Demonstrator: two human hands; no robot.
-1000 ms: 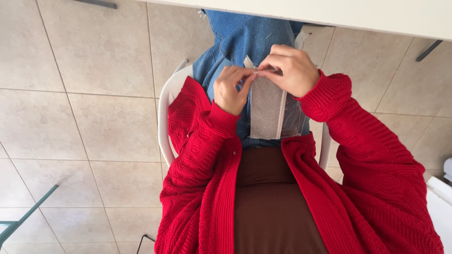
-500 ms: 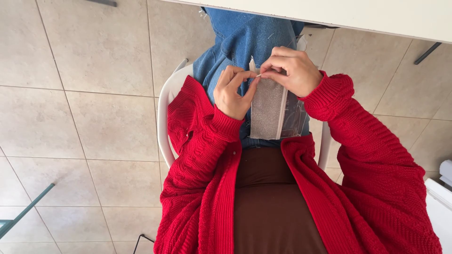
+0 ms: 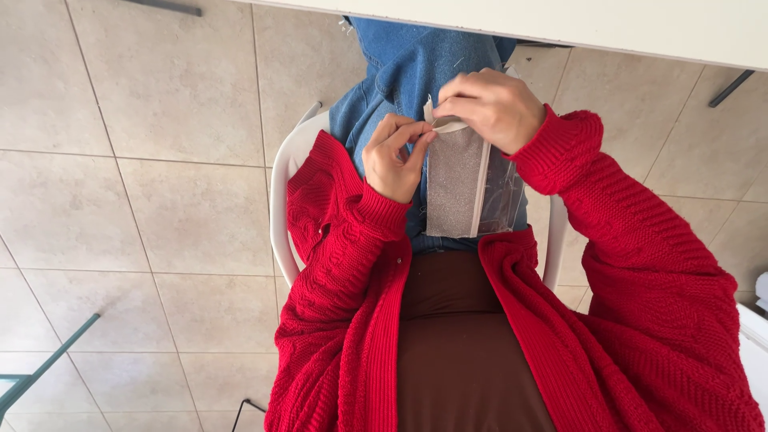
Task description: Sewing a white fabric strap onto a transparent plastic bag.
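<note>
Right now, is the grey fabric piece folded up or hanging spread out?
Spread: the grey fabric piece hangs flat from both hands, over the denim.

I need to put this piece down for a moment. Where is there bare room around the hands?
Bare tiled floor lies left of the white chair. The lap is crowded: left hand and right hand pinch the glittery grey fabric strip over blue denim.
</note>
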